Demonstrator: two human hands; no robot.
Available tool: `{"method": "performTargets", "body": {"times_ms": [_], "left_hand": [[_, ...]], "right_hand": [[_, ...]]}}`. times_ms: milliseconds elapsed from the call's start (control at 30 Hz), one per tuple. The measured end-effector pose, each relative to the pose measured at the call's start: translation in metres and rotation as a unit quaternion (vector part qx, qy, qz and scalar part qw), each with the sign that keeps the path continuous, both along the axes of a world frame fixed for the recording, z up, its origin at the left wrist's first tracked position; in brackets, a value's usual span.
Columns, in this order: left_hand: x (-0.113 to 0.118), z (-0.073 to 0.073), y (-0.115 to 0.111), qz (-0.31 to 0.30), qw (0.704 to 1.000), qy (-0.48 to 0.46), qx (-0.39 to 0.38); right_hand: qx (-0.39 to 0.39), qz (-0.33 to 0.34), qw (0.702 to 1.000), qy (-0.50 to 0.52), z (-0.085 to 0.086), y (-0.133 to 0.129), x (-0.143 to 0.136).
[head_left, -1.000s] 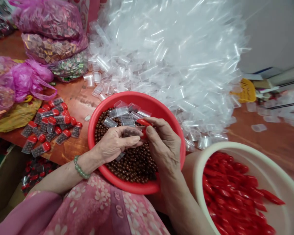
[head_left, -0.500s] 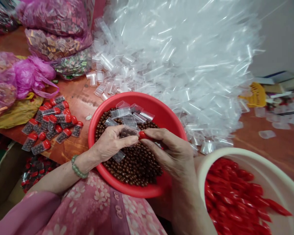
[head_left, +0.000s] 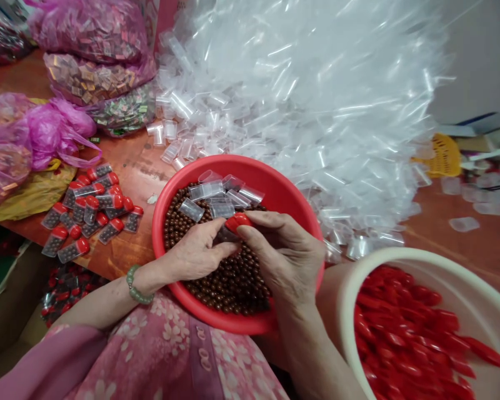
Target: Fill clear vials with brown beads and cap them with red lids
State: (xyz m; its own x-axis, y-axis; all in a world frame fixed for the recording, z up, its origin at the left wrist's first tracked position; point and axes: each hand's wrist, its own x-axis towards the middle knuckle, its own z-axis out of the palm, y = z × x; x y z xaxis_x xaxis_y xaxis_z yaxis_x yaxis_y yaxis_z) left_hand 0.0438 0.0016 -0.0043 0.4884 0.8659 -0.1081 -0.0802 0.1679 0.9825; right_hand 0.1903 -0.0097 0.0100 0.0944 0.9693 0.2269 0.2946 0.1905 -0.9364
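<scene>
Over a red basin point(head_left: 275, 172) of glossy brown balls point(head_left: 229, 294), my left hand point(head_left: 195, 250) grips a small clear plastic case point(head_left: 225, 234) holding brown balls; its fingers partly hide the case. My right hand point(head_left: 291, 250) pinches a red cap point(head_left: 238, 221) against the open end of that case. Whether the cap is fully seated I cannot tell. Several clear cases point(head_left: 206, 190) lie on the balls at the basin's far side. To the right, a cream tub point(head_left: 345, 311) holds a heap of red caps point(head_left: 412, 328).
Filled, red-capped cases point(head_left: 95, 203) lie piled on the table point(head_left: 129, 166) at left. More are in a box point(head_left: 16, 311) below its edge. A big heap of clear cases point(head_left: 300, 100) covers the back. Pink bags point(head_left: 91, 33) stand far left; a yellow basket point(head_left: 444, 155) lies right.
My right hand has brought the red cap onto the case's end, and the case is tilted more. My two hands are closer together. The view has shifted slightly.
</scene>
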Motion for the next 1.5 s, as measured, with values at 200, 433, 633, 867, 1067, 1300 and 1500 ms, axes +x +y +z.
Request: {"method": "performTargets", "body": {"times_ms": [200,433,633,867,1067,1300,1500], "left_hand": [[-0.002,-0.001,0.0,-0.016,0.996,0.089,0.024],[-0.008,0.001,0.002,-0.065,0.993,0.098,0.012],[-0.009,0.001,0.008,-0.095,0.987,-0.033,-0.129],[-0.003,0.006,0.011,-0.015,0.935,-0.126,-0.331],[0.001,0.006,0.015,0.116,0.887,-0.153,-0.42],[0.0,0.019,0.014,0.195,0.893,-0.123,-0.386],[-0.009,0.016,-0.001,0.179,0.927,-0.042,-0.328]], "right_hand": [[0.021,0.007,0.999,-0.049,-0.006,-0.004,0.01],[0.06,0.098,0.978,-0.171,-0.003,-0.003,0.015],[0.113,0.149,0.922,-0.34,0.003,-0.008,0.018],[0.197,0.118,0.843,-0.487,-0.002,-0.005,0.004],[0.23,0.152,0.798,-0.535,-0.006,-0.002,-0.007],[0.294,0.122,0.78,-0.539,0.001,0.0,-0.014],[0.32,0.143,0.742,-0.571,0.009,-0.01,-0.013]]}}
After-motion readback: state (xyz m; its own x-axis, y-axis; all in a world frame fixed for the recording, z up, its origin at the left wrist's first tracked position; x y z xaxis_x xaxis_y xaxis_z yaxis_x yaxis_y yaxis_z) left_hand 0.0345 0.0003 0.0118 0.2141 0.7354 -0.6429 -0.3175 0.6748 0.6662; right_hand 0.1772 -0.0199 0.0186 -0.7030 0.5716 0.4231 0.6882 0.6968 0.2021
